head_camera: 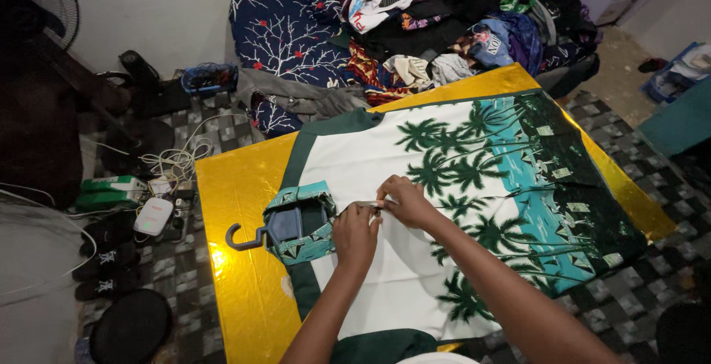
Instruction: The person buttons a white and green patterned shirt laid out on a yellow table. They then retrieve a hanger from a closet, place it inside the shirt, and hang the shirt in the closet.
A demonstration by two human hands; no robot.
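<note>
A white and green shirt [459, 186] with a palm tree print lies flat on a gold-covered table [237, 186]. A dark hanger [255, 236] sits in its collar, hook pointing left. My left hand [354, 236] rests on the shirt's front just below the collar, fingers pinching the placket. My right hand [402, 199] is right beside it, pinching the same front edge at what looks like a button. Both forearms reach in from the bottom of the view.
A heap of clothes [444, 16] lies on a bed with a dark blue branch-print cover [281, 34] behind the table. Cables [174, 160], a white device [153, 216], green boxes [111, 190] and dark shoes [107, 260] sit on the patterned floor at left. A fan [44, 1] stands at top left.
</note>
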